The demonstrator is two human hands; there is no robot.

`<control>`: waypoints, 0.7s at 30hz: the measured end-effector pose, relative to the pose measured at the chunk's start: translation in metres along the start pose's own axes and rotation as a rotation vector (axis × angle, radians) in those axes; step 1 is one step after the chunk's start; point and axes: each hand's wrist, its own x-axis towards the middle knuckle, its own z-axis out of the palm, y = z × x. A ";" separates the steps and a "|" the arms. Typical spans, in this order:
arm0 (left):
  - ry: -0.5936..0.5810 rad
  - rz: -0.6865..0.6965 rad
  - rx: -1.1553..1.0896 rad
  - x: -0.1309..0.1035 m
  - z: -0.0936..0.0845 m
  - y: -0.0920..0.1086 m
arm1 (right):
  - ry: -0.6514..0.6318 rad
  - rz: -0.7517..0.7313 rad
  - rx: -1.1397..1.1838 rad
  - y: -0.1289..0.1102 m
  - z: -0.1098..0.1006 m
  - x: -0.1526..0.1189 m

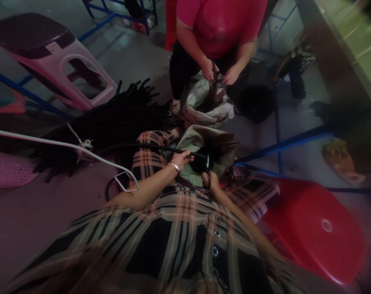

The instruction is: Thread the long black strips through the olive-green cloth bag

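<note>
My left hand [182, 159] is closed on a long black tube [155, 147], which runs in from the left across my lap. In my right hand [211, 182] is a pair of scissors [208, 164], fingers wrapped round the handles, with the blades at the tube's right end. Whether the blades touch the tube I cannot tell. Both hands are over an open sack [191, 139] between my knees; its inside looks dark. A big bundle of similar black tubes [112, 110] lies on the floor to the left, tied with a pale string [85, 148].
Opposite me a person in a pink shirt [219, 28] works with both hands over a whitish sack [200, 116]. A pink stool [90, 77] stands at left, a red stool [314, 228] at right. A white cable [65, 143] crosses from the left. Blue metal bars [289, 141] run at right.
</note>
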 end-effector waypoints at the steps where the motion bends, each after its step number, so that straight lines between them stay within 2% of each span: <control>1: 0.000 0.002 -0.001 0.000 0.000 0.000 | 0.001 0.014 0.017 -0.002 -0.001 -0.001; 9: -0.055 0.011 0.006 0.000 0.001 -0.003 | -0.182 -0.092 -0.022 -0.013 -0.004 -0.011; 14: -0.107 0.007 0.036 -0.009 0.005 -0.009 | -0.186 -0.055 -0.056 -0.018 -0.003 -0.010; 21: -0.104 -0.019 0.053 -0.013 0.008 -0.011 | -0.182 -0.008 -0.063 -0.016 -0.005 -0.004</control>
